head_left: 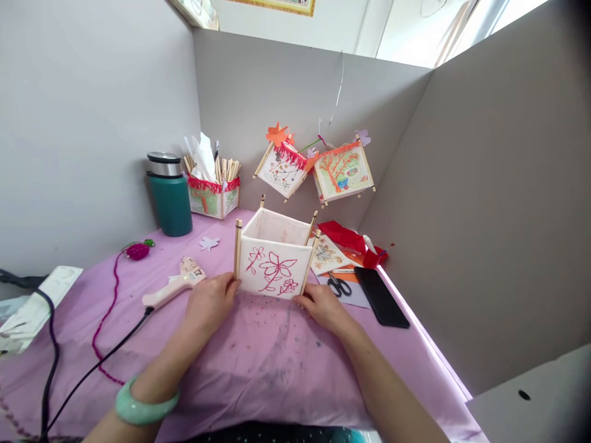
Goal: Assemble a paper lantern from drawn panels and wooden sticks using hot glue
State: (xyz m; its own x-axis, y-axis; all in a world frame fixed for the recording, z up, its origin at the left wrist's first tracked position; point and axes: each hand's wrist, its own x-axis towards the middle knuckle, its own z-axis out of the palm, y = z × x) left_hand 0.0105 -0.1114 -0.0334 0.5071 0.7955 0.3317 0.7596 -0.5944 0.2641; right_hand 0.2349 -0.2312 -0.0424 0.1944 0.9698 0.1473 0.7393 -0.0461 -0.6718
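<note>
Both hands hold a white fabric lantern box (276, 267), open at the top, with wooden sticks at its corners and red flowers drawn on the front panel. My left hand (215, 301) pinches its lower left corner by the stick. At the lower right corner, my right hand (325, 303) grips the other stick's end. The box stands upright, tipped slightly; whether its base touches the cloth I cannot tell. A pale pink hot glue gun (173, 288) lies beside my left hand. Black-handled scissors (339, 285) rest just past my right hand.
A green tumbler (170, 203) stands at the back left near a decorated box (207, 200) of sticks and tissue. Two painted boxes (281, 172) hang at the back. A phone (381, 296) lies right; red yarn (115, 289) and a black cord (101, 360) cross the left. Grey partitions (480, 203) enclose the table.
</note>
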